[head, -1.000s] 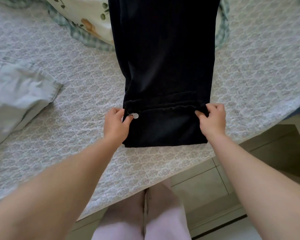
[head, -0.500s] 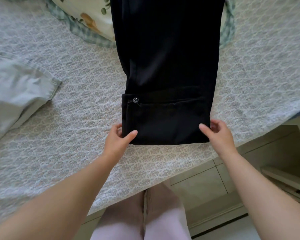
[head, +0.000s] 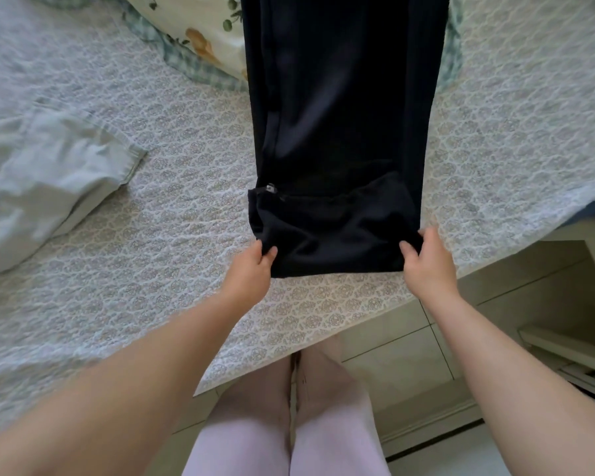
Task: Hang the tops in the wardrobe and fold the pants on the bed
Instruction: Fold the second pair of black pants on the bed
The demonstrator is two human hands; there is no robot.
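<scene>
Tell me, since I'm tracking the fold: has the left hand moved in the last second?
Yes. The left hand slid from the silver button toward the person and now pinches the black pants' near corner.

A bed (head: pixel 186 242), grey-patterned on top, was noted. Black pants (head: pixel 340 132) were laid lengthwise on it, folded over at the near end. A pale garment (head: pixel 42 180) was found at left. A floral pillow (head: pixel 200 32) was recorded at the far edge, partly under the pants.

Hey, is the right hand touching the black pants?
Touching. The head view shows the right hand pinching the near corner of the black pants, thumb on top.
</scene>
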